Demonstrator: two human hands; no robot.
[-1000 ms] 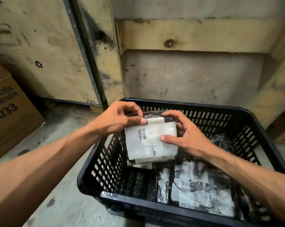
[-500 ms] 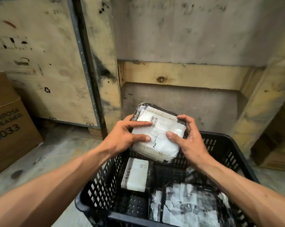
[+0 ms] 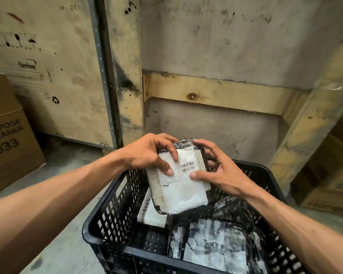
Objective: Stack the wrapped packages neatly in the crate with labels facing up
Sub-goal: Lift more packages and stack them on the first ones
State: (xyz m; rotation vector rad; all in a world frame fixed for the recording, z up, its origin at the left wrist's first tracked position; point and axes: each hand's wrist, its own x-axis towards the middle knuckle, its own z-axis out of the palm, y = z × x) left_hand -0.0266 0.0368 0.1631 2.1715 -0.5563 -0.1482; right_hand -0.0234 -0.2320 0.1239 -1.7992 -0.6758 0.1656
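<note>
A black slatted plastic crate (image 3: 109, 212) fills the lower middle. Above its far left part I hold a wrapped package (image 3: 180, 192), black film with a white barcode label facing me, tilted. My left hand (image 3: 150, 153) grips its upper left edge, and my right hand (image 3: 218, 173) holds its right side with the thumb on the label. Under it a second package (image 3: 149, 214) with a white label lies in the crate. A larger package (image 3: 214, 246) in crinkled clear film over a pale label lies at the near right.
A brown carton (image 3: 6, 139) with printed text stands on the concrete floor at left. Plywood crate walls (image 3: 54, 72) and a wooden beam (image 3: 216, 93) rise behind. More cartons (image 3: 328, 175) sit at the right edge.
Both hands lifted the package up out of the crate, uncovering the smaller one beneath, then turned it upright and lowered it slightly. The view tilted upward.
</note>
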